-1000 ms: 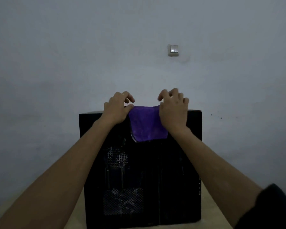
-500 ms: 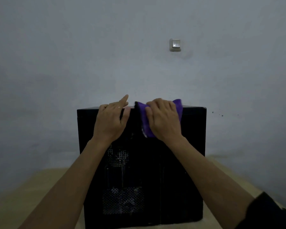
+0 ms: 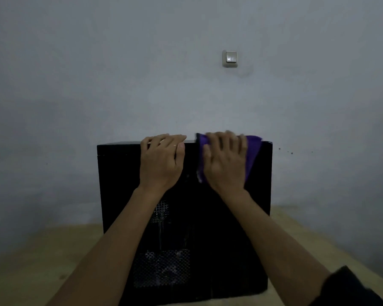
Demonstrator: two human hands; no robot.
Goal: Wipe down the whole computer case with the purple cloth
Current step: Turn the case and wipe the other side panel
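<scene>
A black computer case (image 3: 119, 184) stands on a light wooden table, its perforated side facing me. The purple cloth (image 3: 253, 151) lies over the case's top edge on the right half and hangs down the near face. My right hand (image 3: 226, 162) presses flat on the cloth with straight fingers, which reach over the top edge. My left hand (image 3: 160, 160) rests flat on the case beside it, fingers over the top edge, touching no cloth.
The wooden table (image 3: 42, 261) spreads to the left and right of the case. A grey wall rises close behind, with a light switch (image 3: 230, 58) above the case.
My right hand has slid the cloth rightward along the top edge. My left hand has flattened onto the case. The view has tilted down, showing more table.
</scene>
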